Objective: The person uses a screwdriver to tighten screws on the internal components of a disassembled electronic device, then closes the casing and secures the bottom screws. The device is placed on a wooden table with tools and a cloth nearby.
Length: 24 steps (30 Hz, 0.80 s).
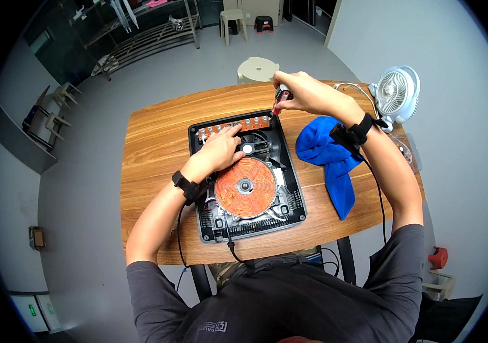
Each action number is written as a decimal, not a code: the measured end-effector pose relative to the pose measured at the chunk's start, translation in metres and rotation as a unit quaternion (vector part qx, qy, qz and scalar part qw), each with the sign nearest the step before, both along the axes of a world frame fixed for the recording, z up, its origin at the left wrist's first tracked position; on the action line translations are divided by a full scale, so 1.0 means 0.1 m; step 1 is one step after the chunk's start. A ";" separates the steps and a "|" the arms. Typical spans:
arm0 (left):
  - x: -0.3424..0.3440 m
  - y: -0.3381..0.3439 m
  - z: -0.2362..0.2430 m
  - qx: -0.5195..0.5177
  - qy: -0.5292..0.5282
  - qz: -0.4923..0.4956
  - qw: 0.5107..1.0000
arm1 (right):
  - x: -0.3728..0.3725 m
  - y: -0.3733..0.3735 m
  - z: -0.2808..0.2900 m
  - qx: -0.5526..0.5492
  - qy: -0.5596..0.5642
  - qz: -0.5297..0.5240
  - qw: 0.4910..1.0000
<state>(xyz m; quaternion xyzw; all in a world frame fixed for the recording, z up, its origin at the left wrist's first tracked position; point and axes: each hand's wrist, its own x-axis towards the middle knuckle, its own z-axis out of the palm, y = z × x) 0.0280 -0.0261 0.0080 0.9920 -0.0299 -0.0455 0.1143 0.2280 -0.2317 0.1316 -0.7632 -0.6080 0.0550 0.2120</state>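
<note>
An opened induction cooker (293,177) lies on the wooden table in front of me, its black lower housing exposed. Inside it sits a round copper coil (234,193), with a fan (267,150) beyond it. Along the far edge runs a narrow orange circuit board (250,123) with several buttons. My left hand (220,150) rests over the board, fingers stretched out and touching it, hiding part of its left half. My right hand (310,94) is closed round the red and black handle of a screwdriver (282,97). Its tip points down at the housing's far right corner.
A blue cloth (330,148) lies right of the cooker. Beyond it stand a light blue fan (395,91) with a white cable and a clear plastic container (408,150). A beige stool (258,70) is behind the table. A black power cord (231,244) hangs off the near side.
</note>
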 end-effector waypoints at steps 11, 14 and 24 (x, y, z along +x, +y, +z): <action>-0.02 0.00 -0.03 0.006 -0.027 -0.003 1.000 | -0.06 0.10 0.11 -0.048 -0.077 0.001 0.996; 0.00 -0.02 -0.05 0.011 -0.042 -0.009 0.999 | -0.05 0.13 0.14 -0.080 -0.130 -0.028 0.988; 0.00 -0.01 -0.08 0.008 -0.053 -0.012 0.998 | -0.01 0.29 0.31 -0.210 -0.124 -0.093 0.965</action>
